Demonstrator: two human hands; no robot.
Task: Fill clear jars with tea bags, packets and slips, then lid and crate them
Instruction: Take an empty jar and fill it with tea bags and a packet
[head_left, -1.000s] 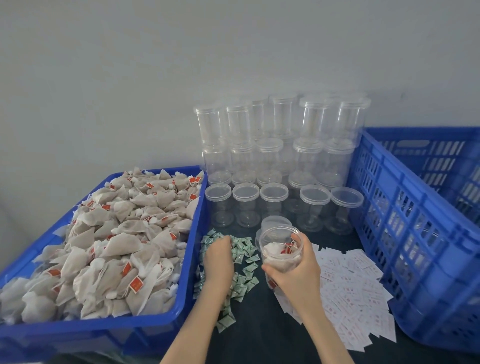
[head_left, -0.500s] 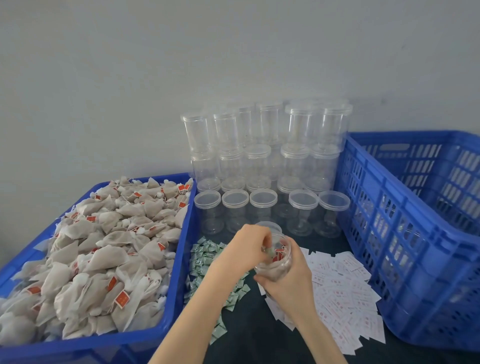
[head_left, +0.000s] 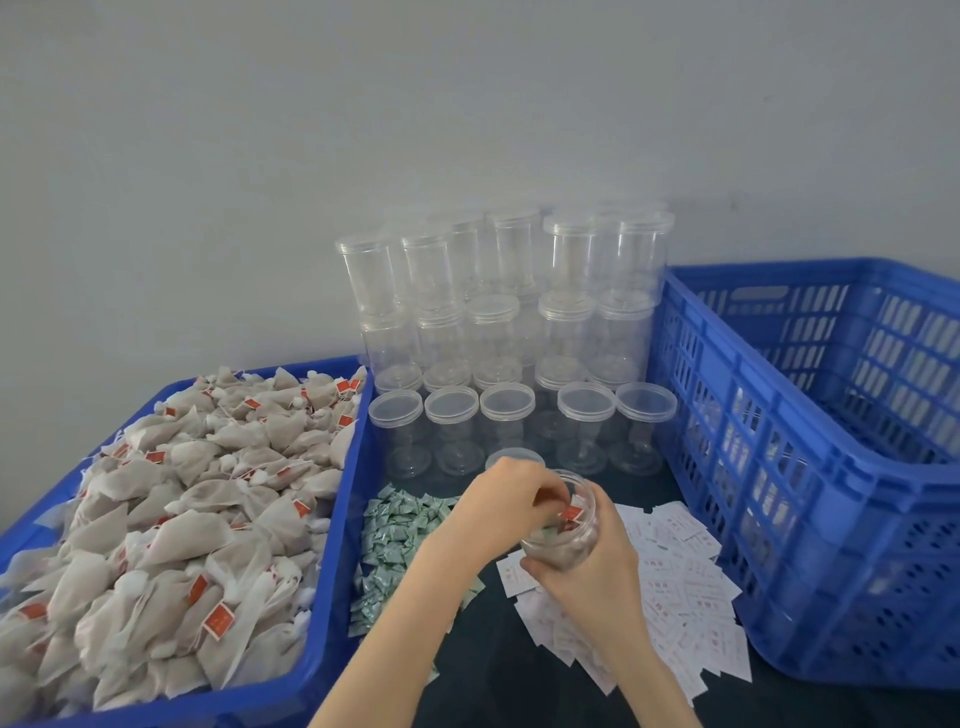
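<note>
Tilting toward the left, an open clear jar (head_left: 563, 540) is clasped from below by the right hand (head_left: 597, 571) above the dark table (head_left: 478, 686). The left hand (head_left: 498, 506) is bunched at its mouth, fingertips (head_left: 550, 493) inside, seemingly pinching a packet, though that is blurred. Green packets (head_left: 395, 540) lie left, white slips (head_left: 685, 587) right, tea bags (head_left: 171, 519) in the blue tray (head_left: 332, 571).

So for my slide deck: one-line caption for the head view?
Right hand holds an open jar while left hand puts a packet in, between tea bags and crate.
</note>
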